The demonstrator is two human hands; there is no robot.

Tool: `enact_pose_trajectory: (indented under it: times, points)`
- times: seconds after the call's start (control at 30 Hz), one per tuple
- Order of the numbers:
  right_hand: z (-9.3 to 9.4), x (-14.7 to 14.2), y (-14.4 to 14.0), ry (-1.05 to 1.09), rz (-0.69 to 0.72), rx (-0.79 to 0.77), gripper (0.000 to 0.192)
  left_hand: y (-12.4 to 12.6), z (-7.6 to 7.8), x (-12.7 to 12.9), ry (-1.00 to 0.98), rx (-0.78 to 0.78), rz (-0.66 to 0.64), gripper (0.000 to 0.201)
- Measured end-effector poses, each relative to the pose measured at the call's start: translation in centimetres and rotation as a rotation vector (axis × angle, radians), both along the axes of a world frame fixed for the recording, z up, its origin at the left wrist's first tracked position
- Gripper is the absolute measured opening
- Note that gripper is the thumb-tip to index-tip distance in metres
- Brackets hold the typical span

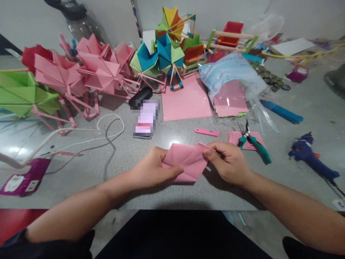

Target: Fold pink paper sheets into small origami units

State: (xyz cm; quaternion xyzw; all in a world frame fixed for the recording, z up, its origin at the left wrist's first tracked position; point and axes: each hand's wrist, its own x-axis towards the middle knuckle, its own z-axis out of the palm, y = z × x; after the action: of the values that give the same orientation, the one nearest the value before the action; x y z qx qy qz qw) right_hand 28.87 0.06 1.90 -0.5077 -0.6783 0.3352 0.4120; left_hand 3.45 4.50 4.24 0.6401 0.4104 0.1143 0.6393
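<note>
Presently we count one folded pink paper square (pixel 185 162), creased into flaps, held just above the near edge of the grey table (pixel 113 172). Our left hand (pixel 152 169) pinches its left side, thumb on top and fingers curled under; our right hand (pixel 229 162) grips its right corner, closed on the paper.

Just beyond the right hand:
- one pair of green-handled pliers (pixel 254 142), lying on one small pink paper piece (pixel 237 136);
- one pink plastic strip (pixel 206 132), flat on the table, apart from the pliers.

Further back:
- one loose pink paper sheet (pixel 185 102);
- one clear plastic bag (pixel 229 77) over a stack of pink sheets;
- one blue tube-shaped pen (pixel 281 112);
- one blue glue gun (pixel 312 158), far right;
- one phone (pixel 145 120), with one dark cylinder (pixel 140 98) touching its far end;
- one white cable (pixel 81 135), looped;
- one purple packet (pixel 25 180), near left.

Along the far side we count one multicoloured paper wheel model (pixel 168 46), a pink cluster of paper wheels (pixel 97 70) whose number we cannot tell, and one green paper wheel (pixel 24 93).
</note>
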Motion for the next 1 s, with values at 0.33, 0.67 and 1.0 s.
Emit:
enact_pose_trajectory:
  times: [0.33, 0.67, 1.0]
  points:
    - [0.0, -0.7, 0.1, 0.211, 0.171, -0.555, 0.035, -0.2, 0.1, 0.2, 0.026, -0.093, -0.03, 0.023]
    - [0.2, 0.7, 1.1, 0.26, 0.2, -0.547, 0.047, 1.2, -0.2, -0.4, -0.147, -0.343, 0.025, 0.037]
    - [-1.7, -0.6, 0.6, 0.726, 0.297, -0.756, 0.05, 1.2, -3.3, -0.2, -0.428, -0.154, 0.173, 0.078]
